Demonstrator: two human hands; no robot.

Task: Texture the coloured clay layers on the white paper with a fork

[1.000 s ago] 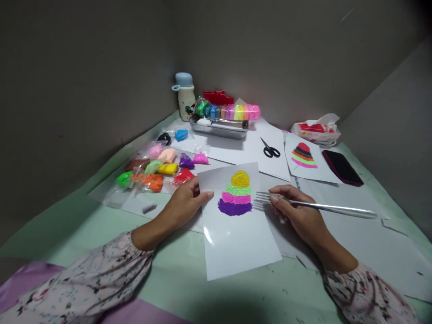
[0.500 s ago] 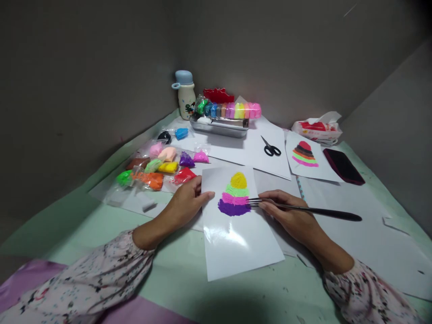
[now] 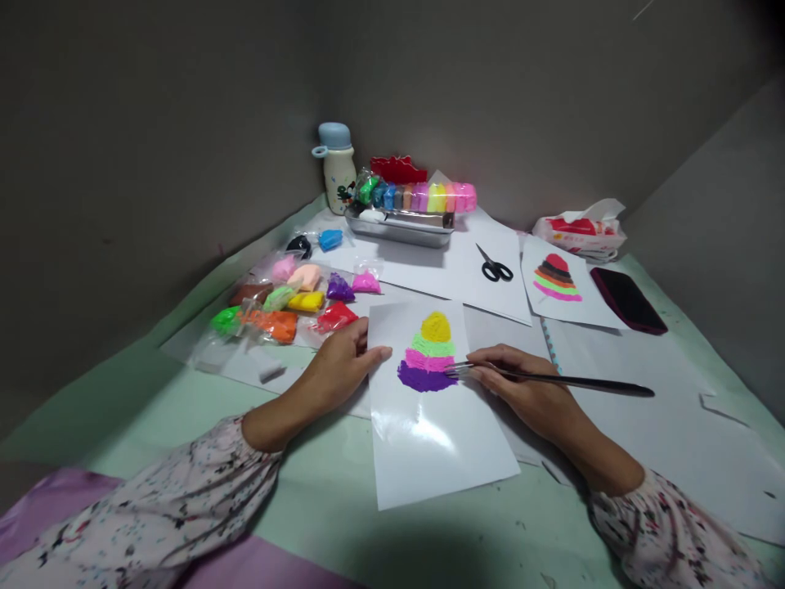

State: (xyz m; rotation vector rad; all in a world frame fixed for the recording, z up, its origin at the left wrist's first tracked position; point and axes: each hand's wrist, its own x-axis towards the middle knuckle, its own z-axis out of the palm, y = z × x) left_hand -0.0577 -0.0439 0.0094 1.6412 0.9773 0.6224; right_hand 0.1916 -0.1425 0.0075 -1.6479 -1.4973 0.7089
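A white sheet (image 3: pixel 429 442) lies in front of me with a striped clay shape (image 3: pixel 429 353) on it: yellow on top, then green, pink and purple. My left hand (image 3: pixel 343 368) presses flat on the sheet's left edge, thumb stretched onto the paper. My right hand (image 3: pixel 527 393) grips a metal fork (image 3: pixel 552 379), handle pointing right. The fork's tines touch the right edge of the purple and pink bands.
Small bags of coloured clay (image 3: pixel 282 303) lie at the left. A metal tray (image 3: pixel 398 227) with clay packs, a bottle (image 3: pixel 337 168), scissors (image 3: pixel 495 268), a second striped clay picture (image 3: pixel 557 278), a tissue pack (image 3: pixel 580 233) and a dark case (image 3: pixel 626 298) stand farther back.
My right hand has carried the fork leftward from beside the sheet onto the clay shape's right edge. The left hand has stayed on the sheet.
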